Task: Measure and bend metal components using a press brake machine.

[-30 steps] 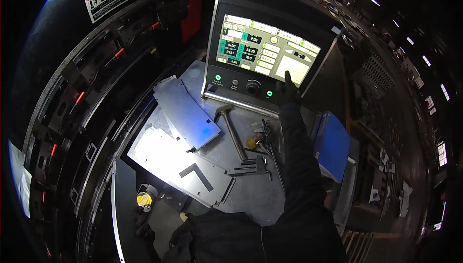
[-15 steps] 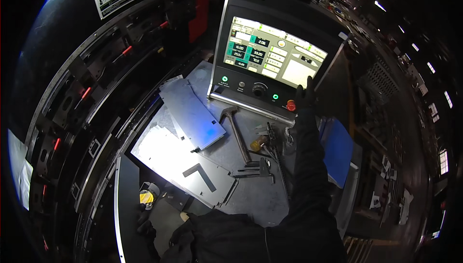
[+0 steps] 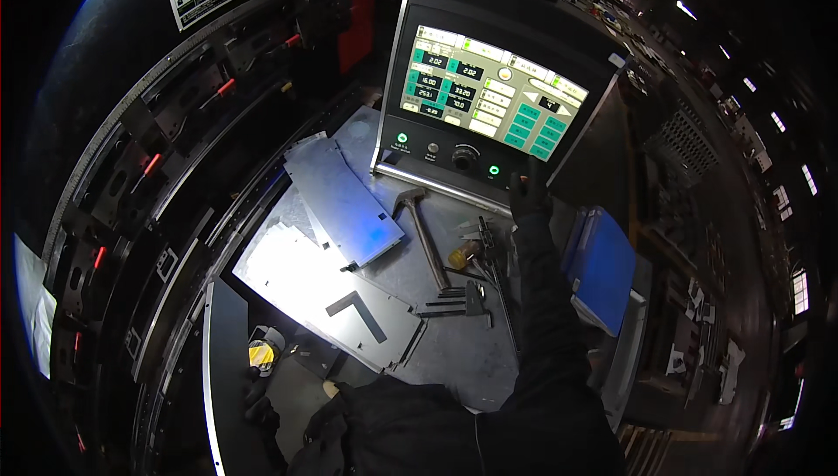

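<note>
The right hand [image 3: 528,197], in a dark glove, is raised to the lower right corner of the control panel [image 3: 489,92], at or just beside the strip of buttons below the lit screen. Its fingers are bunched narrow, one seemingly extended toward the panel; whether it actually presses a button cannot be told. It holds nothing. The left hand is not identifiable in the dark clothing at the lower edge, so its state cannot be judged.

On the worktop [image 3: 454,354] in front of the panel lie two flat metal sheets: an upper sheet [image 3: 340,201] overlapping a larger lower sheet [image 3: 323,288] with an L-shaped cutout. A hammer [image 3: 423,236] and small loose tools [image 3: 471,280] lie beside them, untouched.

Judgement: work appears to be at the panel-setting stage. The sheets lie flat and unbent, so forming seems yet to be done.
</note>
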`<state>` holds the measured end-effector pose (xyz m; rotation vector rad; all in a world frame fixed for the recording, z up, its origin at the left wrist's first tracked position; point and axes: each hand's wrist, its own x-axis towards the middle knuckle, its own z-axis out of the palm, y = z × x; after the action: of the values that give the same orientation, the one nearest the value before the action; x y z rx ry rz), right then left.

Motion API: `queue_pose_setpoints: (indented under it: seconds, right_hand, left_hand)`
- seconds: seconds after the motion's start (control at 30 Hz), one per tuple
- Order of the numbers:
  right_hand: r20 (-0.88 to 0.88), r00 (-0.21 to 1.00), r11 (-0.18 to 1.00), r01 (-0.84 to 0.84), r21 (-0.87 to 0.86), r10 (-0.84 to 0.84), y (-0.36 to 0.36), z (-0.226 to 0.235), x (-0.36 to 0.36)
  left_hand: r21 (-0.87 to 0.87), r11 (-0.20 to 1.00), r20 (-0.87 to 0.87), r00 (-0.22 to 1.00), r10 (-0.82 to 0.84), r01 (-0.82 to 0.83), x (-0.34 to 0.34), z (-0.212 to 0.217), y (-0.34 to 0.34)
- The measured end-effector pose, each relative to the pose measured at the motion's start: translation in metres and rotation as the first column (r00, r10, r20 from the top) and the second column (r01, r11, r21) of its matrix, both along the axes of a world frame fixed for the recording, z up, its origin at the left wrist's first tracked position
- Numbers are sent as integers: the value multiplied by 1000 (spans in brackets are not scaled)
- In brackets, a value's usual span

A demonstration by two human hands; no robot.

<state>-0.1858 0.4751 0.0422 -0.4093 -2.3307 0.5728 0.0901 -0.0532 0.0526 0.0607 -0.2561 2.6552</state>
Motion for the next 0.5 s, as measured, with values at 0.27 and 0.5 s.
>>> queue_pose_setpoints:
  seconds: [0.27,0.5]
  right_hand:
    - [-243,970,985,50,168,-7,10,-10,-4]
    - [283,798,846,-517,-132,532,-159,44,59]
  left_hand:
    - [18,998,12,998,-66,66,-3,15,8]
    - [-591,726,479,570,667,-353,16,56,19]
